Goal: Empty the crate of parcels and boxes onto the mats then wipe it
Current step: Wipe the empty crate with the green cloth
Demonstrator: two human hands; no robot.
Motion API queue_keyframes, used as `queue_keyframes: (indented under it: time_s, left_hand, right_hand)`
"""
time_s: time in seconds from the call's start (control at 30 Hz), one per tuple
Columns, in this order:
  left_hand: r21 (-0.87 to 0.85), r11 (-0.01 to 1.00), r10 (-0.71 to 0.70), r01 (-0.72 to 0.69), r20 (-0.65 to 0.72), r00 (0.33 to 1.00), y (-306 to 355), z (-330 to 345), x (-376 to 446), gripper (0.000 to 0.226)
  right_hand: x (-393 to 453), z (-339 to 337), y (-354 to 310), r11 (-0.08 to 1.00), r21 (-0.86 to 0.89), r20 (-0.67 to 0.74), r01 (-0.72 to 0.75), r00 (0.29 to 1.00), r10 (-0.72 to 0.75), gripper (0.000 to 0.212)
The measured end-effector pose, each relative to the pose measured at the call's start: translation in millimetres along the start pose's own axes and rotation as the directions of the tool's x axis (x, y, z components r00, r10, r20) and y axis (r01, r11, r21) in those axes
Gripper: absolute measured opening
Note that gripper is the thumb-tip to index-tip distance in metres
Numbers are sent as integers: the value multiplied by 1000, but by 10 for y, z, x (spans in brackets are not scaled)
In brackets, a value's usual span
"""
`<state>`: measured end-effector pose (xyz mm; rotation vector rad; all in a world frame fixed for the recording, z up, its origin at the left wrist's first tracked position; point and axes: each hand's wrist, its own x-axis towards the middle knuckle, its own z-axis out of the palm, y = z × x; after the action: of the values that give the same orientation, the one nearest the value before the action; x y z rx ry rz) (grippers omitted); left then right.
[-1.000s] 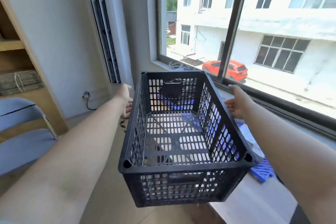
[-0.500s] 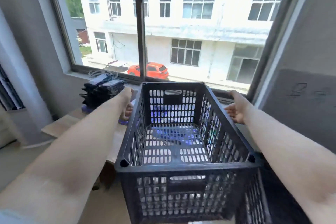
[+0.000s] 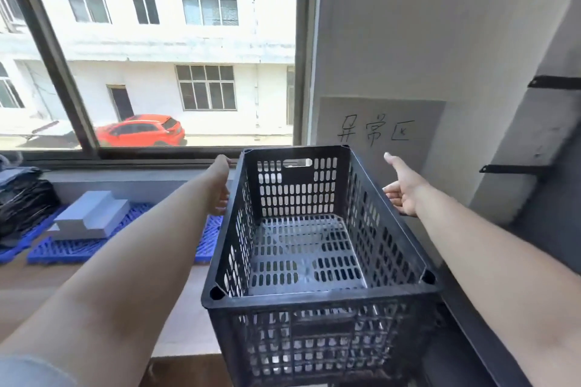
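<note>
hands: left hand [image 3: 221, 188] lies against the outside of the crate [image 3: 314, 248]'s left long wall, near its far end, fingers turned toward the wall; how far they curl round the rim i cannot tell, the back of the hand hides them. right hand [image 3: 404, 188] lies at the right long wall, just beside the rim, fingers relaxed and spread, one finger pointing away toward the wall sign [image 3: 375, 132]; contact with the rim looks light at most, not a closed grip.

crate: black, perforated, nothing inside it; the slotted floor shows through. it sits between the two forearms at the right end of the bench [image 3: 188, 308], near the wall. whether its base rests on the bench or on something darker below the right edge, i cannot tell.

key relation: the long axis runs straight away from the body, short handle wall nearest, far handle wall toward the window sill. both hands are on the long sides at about the same depth, so neither is clearly nearer; the left looks the more engaged.

mats [image 3: 81, 248]: blue, along the back edge of the bench to the left of the crate, carrying grey boxes [image 3: 91, 218] and dark parcels [image 3: 22, 201] further left.

judgement: emptying looks done; wiping is what remains. no cloth is visible, so the next move likely calls for freeing one hand to fetch one while the other steadies the crate from its side.
</note>
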<state>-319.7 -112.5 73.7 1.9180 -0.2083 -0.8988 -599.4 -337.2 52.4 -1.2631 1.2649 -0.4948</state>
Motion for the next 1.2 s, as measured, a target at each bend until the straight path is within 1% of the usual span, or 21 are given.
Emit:
queue_keyframes:
  time_s: [0.07,0.17,0.27,0.37,0.4,0.47,0.5,0.57,0.67,0.73,0.8,0.83,0.9,1.03,1.1,1.2]
  left_hand:
    - [1,1000,-8,8,28,1000,100,451,86,57]
    - [35,999,-43,40,80,996,240,1142,228,74]
    - [50,997,-58,54,82,995,333,1826,340,67]
    - [27,998,-60,58,74,995,376,2432,626,73]
    - [9,998,-68,67,63,996,359,2601,728,71]
    - [-7,993,-114,114,39,993,305,2890,905,54]
    - [-13,990,-140,141,39,989,262,3009,1014,48]
    - [-36,983,-175,178,60,983,169,3242,1213,43]
    - [-89,978,-186,191,62,981,30,3499,1562,40]
    - [-137,967,-198,213,114,974,-71,3623,1800,39]
    - [-197,936,-257,292,184,949,-177,3675,2033,45]
    - [-222,919,-283,327,206,937,-210,3684,2156,49]
    - [-270,896,-298,353,224,928,-273,3697,2402,49]
    - [-311,892,-294,327,149,944,-228,3848,2611,41]
    - [-292,913,-281,284,51,958,-289,3968,2631,37]
    - [-267,948,-213,175,-120,970,-475,4183,2565,29]
  right_hand:
    - [191,-368,33,1000,18,-20,-21,1000,21,95]
    - [554,-879,82,999,-5,-39,-53,998,53,96]
    - [996,-1300,219,996,-32,-69,-83,994,81,94]
    - [1501,-1647,405,994,20,-121,-105,987,107,87]
    - [1665,-1740,469,993,36,-130,-115,984,119,86]
    - [1978,-1884,591,988,59,-119,-144,981,150,82]
    - [2126,-1935,660,983,87,-104,-161,980,169,76]
    - [2413,-1996,792,967,168,-64,-190,977,203,60]
    - [2776,-1960,960,949,218,-38,-228,970,241,51]
    - [2964,-1890,1037,942,231,-57,-243,963,262,46]
    - [3118,-1801,1130,928,270,-96,-255,952,289,41]
    - [3186,-1764,1157,920,299,-116,-252,948,297,39]
    - [3348,-1723,1219,903,361,-145,-234,942,302,40]
    - [3631,-1742,1267,892,371,-119,-259,939,323,51]
    - [3727,-1800,1324,889,365,-137,-276,928,345,52]
    - [3824,-1856,1368,883,359,-124,-301,923,365,54]
